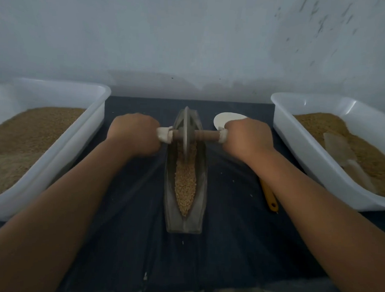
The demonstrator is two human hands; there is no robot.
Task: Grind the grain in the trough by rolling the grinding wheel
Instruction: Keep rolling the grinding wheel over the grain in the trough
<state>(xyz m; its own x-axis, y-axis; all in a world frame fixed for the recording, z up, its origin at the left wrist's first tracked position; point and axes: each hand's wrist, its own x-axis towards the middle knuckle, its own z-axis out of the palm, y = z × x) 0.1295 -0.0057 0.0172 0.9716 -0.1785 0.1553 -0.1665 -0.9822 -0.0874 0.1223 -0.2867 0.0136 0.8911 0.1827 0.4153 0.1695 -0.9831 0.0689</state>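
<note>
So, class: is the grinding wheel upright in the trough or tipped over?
Upright. The grinding wheel stands on edge in the trough, its axle level, gripped by the left hand and right hand.

The person's left hand (133,132) and right hand (248,139) are bare, shown from the back with rounded knuckles. The left forearm (74,196) and right forearm (317,206) are bare too, down to the view's lower edge, smooth and slim, looming wider near the camera. Dim light blurs finer detail.

One head-worn wide-angle view, close, facing forward and down: trough (170,189) centred, wall (192,35) at 12 o'clock, left tub (96,110) at 9, right tub (308,144) at 3.
</note>
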